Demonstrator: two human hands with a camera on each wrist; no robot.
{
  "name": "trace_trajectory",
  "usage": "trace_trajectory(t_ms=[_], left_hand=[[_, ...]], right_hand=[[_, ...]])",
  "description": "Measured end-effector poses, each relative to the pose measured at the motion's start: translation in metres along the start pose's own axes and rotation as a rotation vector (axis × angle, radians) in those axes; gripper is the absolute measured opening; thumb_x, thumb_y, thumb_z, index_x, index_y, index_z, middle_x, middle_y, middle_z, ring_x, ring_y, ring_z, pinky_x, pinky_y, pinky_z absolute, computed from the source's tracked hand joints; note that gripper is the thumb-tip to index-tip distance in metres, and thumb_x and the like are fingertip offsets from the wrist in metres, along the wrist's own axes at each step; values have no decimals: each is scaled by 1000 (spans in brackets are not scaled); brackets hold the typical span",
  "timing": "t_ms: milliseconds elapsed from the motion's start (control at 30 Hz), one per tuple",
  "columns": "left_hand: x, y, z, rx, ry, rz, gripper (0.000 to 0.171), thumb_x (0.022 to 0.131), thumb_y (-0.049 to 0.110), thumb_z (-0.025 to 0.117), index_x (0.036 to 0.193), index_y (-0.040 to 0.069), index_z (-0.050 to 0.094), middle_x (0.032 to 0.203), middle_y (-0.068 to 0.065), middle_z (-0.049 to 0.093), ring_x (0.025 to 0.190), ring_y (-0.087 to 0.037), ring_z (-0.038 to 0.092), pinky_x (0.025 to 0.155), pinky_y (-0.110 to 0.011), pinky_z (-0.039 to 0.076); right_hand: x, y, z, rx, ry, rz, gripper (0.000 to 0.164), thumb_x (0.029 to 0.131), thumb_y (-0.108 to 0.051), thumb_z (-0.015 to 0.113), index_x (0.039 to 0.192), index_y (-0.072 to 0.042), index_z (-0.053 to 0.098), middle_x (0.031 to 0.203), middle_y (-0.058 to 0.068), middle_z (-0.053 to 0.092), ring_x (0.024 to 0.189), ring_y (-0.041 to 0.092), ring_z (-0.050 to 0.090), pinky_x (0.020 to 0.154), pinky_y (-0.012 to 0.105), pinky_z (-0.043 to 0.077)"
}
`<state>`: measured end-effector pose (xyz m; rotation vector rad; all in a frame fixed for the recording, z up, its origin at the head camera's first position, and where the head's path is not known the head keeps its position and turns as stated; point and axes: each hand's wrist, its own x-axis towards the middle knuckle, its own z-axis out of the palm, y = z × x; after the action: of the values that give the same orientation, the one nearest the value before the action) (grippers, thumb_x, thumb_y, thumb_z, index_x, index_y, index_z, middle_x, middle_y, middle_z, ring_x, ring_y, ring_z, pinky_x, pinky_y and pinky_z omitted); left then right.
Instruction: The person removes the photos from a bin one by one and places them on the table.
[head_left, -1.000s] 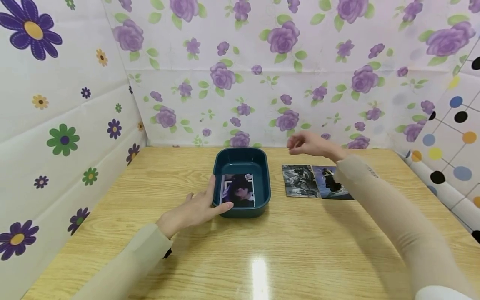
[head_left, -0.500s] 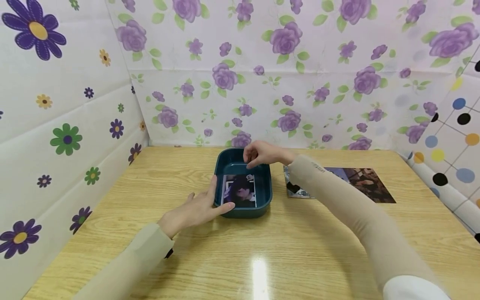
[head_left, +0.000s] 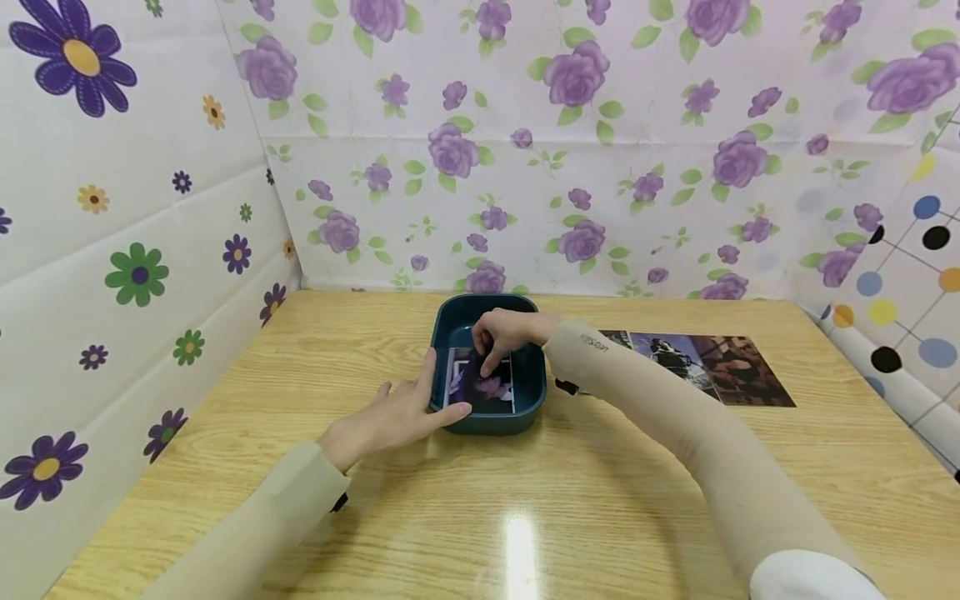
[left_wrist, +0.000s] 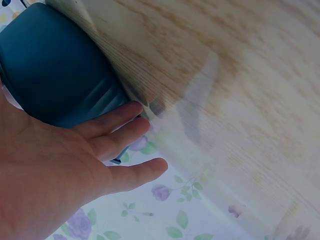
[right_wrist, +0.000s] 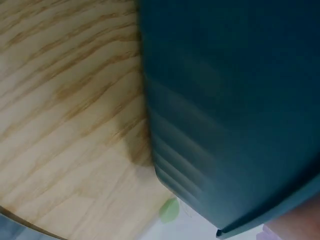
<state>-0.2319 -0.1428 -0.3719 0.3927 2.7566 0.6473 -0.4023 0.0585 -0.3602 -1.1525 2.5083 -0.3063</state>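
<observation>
The photo print (head_left: 480, 397) lies face up in the teal plastic bin (head_left: 491, 425), toward its near end. The right hand (head_left: 513, 329) reaches in over the bin's right wall, thumb and fingers drawn narrow at the print's far part — whether they pinch it, I cannot tell. The left hand (head_left: 393, 421) is spread wide, fingers along the bin's left wall, thumb at its near-left corner; that seems a sound brace, and light pressure should stop any sliding. A thin print would probably come up best by one edge, not by pads pressed on the picture — then clear of the rim without bending. Right of the bin, the sleeve partly covers a row of prints (head_left: 738, 367).
</observation>
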Motion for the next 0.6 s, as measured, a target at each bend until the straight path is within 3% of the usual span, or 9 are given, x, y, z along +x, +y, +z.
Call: trace_trajectory(t_ms=[233,467,600], left_hand=[[1,0,0,9,-7,-5,113,82,83,36,152,16,-22,158,-18,24,146,-37,25,113,-69,2],[1,0,1,7,-2,-4,113,82,83,37,152,15,-22,158,-18,26,146,-38,26,113,-69,2],[0,1,1,11,1,-7,113,82,83,37,152,15,-21,157,-17,28,145,-37,27,113,-70,3]], right_hand=[[1,-2,5,-129,-23,62,42,70,-47,84,89,-15,65,93,0,52,90,17,42,74,26,34],[1,-4,6,-90,-9,43,42,71,-38,86,91,-9,65,88,1,55,78,13,48,65,21,39],[-1,-8,4,-145,28,60,42,69,-41,86,90,-11,66,91,1,58,87,16,46,72,25,39]])
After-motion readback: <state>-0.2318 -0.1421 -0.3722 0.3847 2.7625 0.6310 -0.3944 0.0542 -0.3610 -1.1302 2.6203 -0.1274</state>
